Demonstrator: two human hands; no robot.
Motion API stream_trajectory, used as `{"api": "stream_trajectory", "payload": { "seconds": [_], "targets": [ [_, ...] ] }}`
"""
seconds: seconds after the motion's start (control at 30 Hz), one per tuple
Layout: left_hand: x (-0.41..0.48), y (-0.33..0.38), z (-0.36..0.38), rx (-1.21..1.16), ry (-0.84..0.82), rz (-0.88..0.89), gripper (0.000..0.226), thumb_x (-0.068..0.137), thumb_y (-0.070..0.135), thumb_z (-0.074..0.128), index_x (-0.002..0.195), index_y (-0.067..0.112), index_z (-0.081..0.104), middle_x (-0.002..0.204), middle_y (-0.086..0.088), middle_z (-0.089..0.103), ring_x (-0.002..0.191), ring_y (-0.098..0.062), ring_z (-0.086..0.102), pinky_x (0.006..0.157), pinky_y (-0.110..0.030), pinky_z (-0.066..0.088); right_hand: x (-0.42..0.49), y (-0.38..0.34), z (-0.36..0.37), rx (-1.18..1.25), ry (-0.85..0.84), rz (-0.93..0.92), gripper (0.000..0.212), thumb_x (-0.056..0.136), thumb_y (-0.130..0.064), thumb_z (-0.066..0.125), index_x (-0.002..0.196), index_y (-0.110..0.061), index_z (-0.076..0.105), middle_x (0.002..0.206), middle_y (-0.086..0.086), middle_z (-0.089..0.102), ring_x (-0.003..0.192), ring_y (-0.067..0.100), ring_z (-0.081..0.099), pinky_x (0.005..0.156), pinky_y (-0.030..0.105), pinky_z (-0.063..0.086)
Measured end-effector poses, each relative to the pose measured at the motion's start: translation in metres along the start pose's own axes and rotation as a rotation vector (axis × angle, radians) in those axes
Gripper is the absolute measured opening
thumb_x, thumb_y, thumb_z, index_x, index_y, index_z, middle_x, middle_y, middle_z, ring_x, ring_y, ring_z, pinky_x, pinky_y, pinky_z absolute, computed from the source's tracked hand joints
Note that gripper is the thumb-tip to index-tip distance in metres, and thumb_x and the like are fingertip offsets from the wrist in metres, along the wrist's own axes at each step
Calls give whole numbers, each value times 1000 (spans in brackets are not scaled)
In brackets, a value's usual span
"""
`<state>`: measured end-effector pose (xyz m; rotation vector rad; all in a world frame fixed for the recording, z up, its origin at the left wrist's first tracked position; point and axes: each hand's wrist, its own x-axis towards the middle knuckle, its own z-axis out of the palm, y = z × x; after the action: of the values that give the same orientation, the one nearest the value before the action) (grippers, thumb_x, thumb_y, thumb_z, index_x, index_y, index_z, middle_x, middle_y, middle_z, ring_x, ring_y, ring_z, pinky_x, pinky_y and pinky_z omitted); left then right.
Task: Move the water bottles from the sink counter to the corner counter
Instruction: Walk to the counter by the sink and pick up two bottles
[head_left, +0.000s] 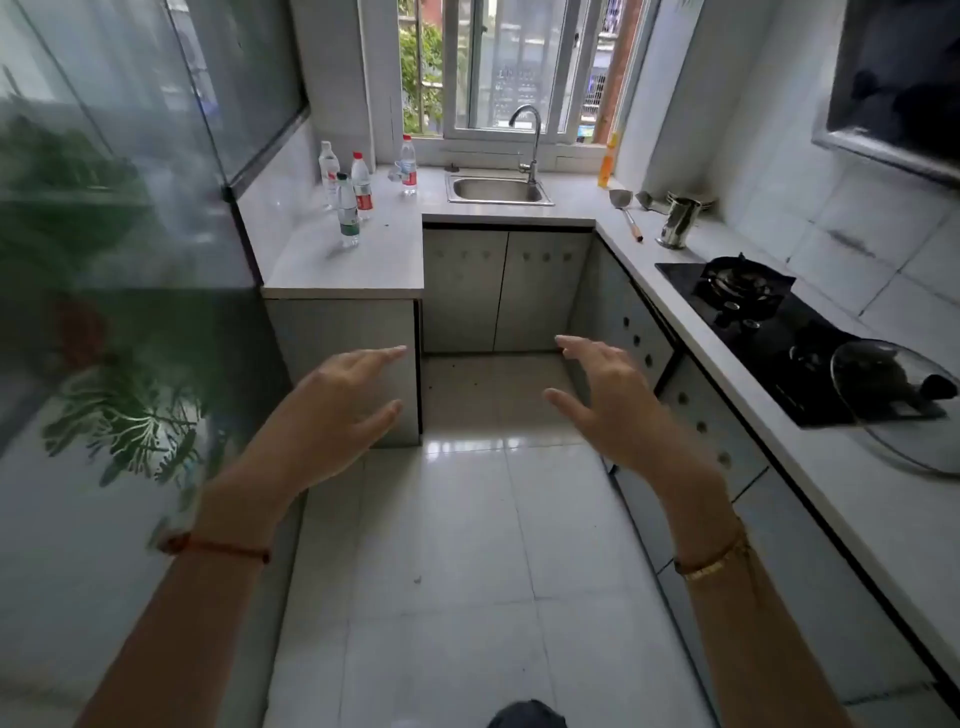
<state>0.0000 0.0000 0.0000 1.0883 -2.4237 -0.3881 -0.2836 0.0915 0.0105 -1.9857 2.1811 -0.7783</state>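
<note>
Bare and empty, the left hand (343, 400) and right hand (597, 395) hover at lower centre of the frame, fingers spread, palms facing each other over the tiled floor (441, 571), apparently readied for a reach. Beyond them, at upper left, three water bottles (348, 210) stand grouped on the corner counter (343, 265). One red-capped bottle (409, 165) stands nearer the sink (496, 189) at upper centre, probably the last to shift.
</note>
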Motion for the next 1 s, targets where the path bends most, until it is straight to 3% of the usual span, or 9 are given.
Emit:
{"api": "stream_trajectory", "payload": {
  "seconds": [0.5, 1.0],
  "targets": [
    [61, -15, 57, -37, -120, -54, 58, 89, 31, 59, 143, 25, 37, 139, 0, 50, 130, -14, 44, 107, -40, 40, 44, 50, 50, 5, -46, 85, 57, 88, -39, 59, 139, -22, 38, 132, 0, 54, 130, 19, 39, 108, 42, 36],
    [223, -9, 113, -16, -119, -87, 58, 89, 33, 58, 143, 24, 37, 140, 4, 49, 131, -9, 41, 110, -31, 35, 176, 166, 46, 28, -127, 75, 51, 89, -40, 58, 135, -24, 44, 128, -5, 57, 125, 15, 44, 106, 35, 33]
  ]
}}
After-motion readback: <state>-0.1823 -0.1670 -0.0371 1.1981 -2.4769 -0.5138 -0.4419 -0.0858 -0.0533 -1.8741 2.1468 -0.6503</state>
